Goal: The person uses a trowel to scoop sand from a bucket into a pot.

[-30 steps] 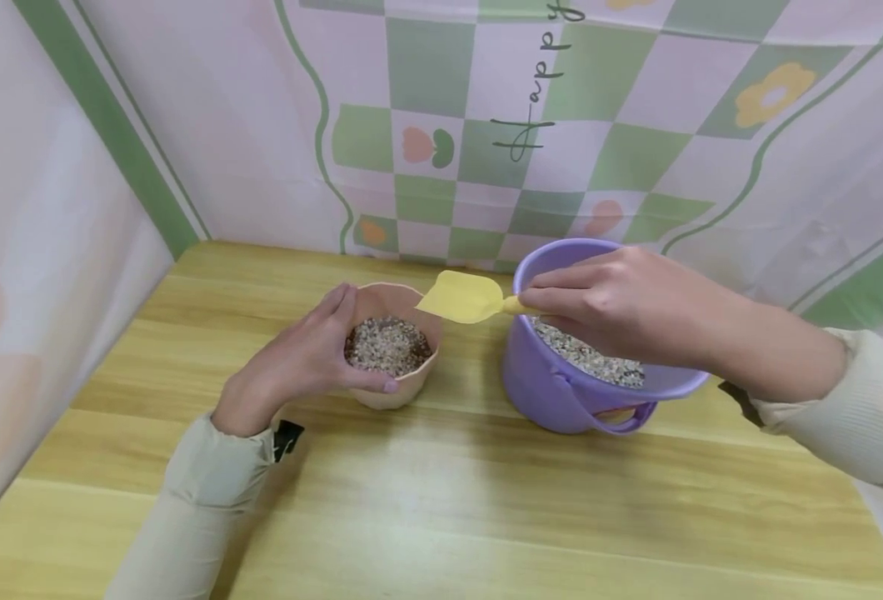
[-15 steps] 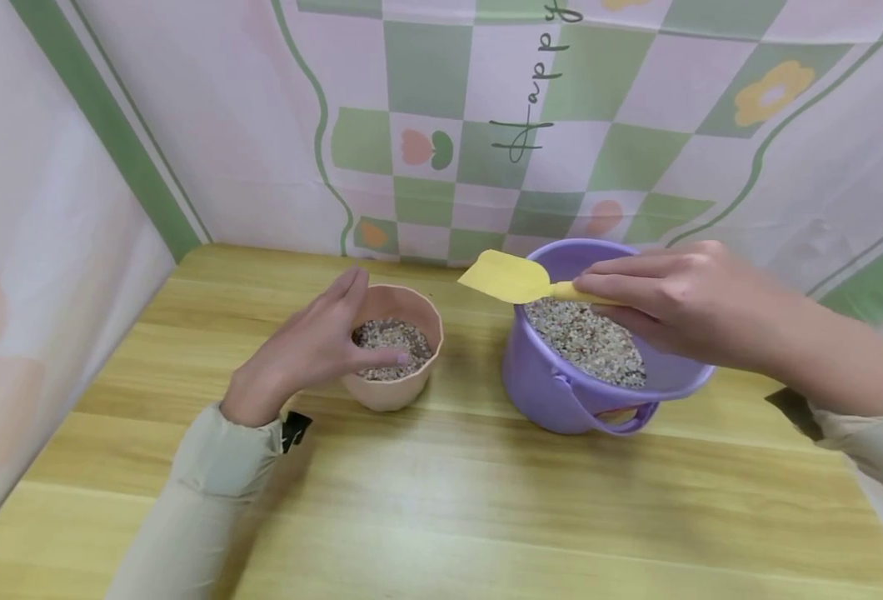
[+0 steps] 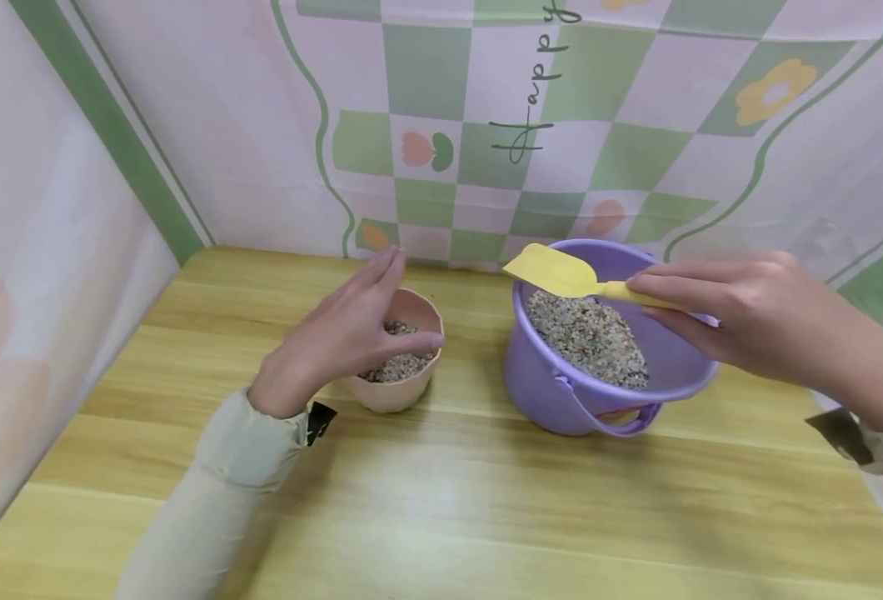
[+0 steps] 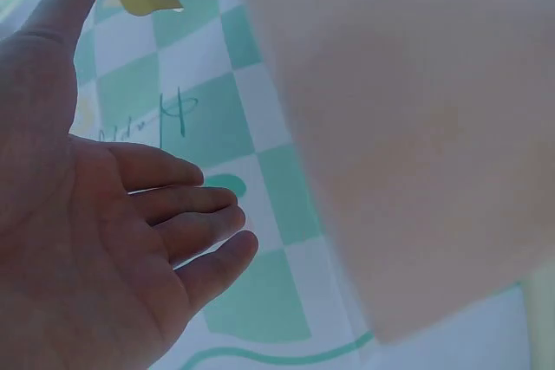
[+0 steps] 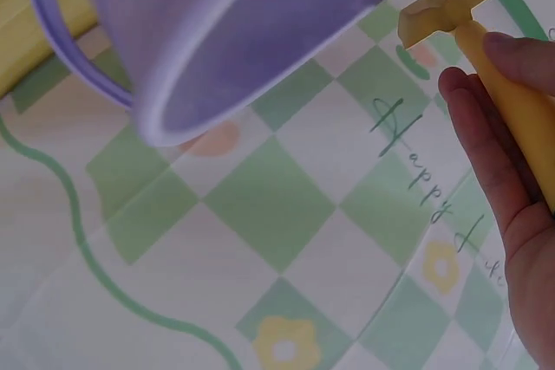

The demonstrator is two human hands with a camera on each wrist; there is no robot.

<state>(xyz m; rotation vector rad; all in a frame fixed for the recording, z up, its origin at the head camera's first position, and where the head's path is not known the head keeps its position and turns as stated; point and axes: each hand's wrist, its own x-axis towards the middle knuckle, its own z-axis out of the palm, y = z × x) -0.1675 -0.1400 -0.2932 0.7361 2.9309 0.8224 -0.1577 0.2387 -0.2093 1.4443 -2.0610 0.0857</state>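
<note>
My right hand (image 3: 760, 308) pinches the handle of a yellow toy shovel (image 3: 557, 271), whose blade hangs over the purple bucket (image 3: 535, 383). Coarse speckled grit (image 3: 591, 337) fills part of that bucket. To its left stands a small peach flowerpot (image 3: 391, 396), with similar grit (image 3: 410, 367) inside. My left hand (image 3: 336, 333) is spread over the pot's near-left side, thumb stretched across the opening, and covers part of the rim. In the left wrist view, the fingers (image 4: 195, 231) are relaxed and apart from the pot's wall (image 4: 416, 127).
Both containers stand on a wood-grain table (image 3: 441, 500). The bucket's purple handle (image 3: 621, 427) hangs down at its front. Behind the table rises a green and white checked cloth (image 3: 426, 75), and another pale cloth (image 3: 29, 275) borders the left side.
The shovel and my right hand have moved right, from beside the flowerpot to over the bucket. My left hand has come off the pot's side and shifted right and up over it.
</note>
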